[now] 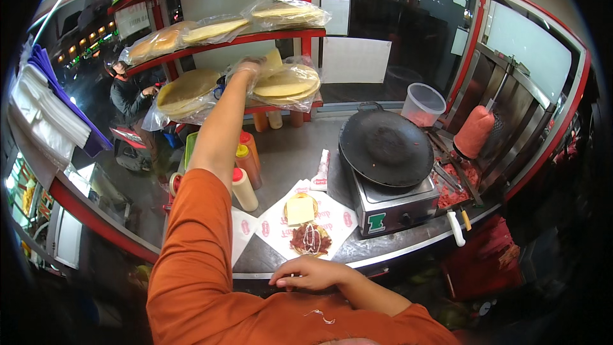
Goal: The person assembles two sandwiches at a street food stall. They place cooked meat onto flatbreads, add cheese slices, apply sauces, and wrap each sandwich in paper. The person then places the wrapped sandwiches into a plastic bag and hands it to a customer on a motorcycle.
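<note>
My left hand (250, 68) reaches up to the lower shelf, among clear plastic bags. Beside its fingers a pale yellow piece (273, 61) stands up over a bagged stack of round flatbreads (286, 82). The plastic blurs the fingertips, so their grip is unclear. My right hand (309, 273) hangs loosely bent and empty at the counter's front edge. Just beyond it, printed wrapping paper (341, 218) carries two bun halves. A square cheese slice (300, 212) covers the farther half. Shaved meat (311, 240) striped with white sauce tops the nearer one.
Squeeze bottles (245, 192) stand left of the paper. A black pan (387, 147) sits on a steel stove (395, 208) at right. Beyond are a meat spit (474, 132), a plastic tub (423, 104) and a white-handled knife (455, 229). A person (129, 96) is outside at left.
</note>
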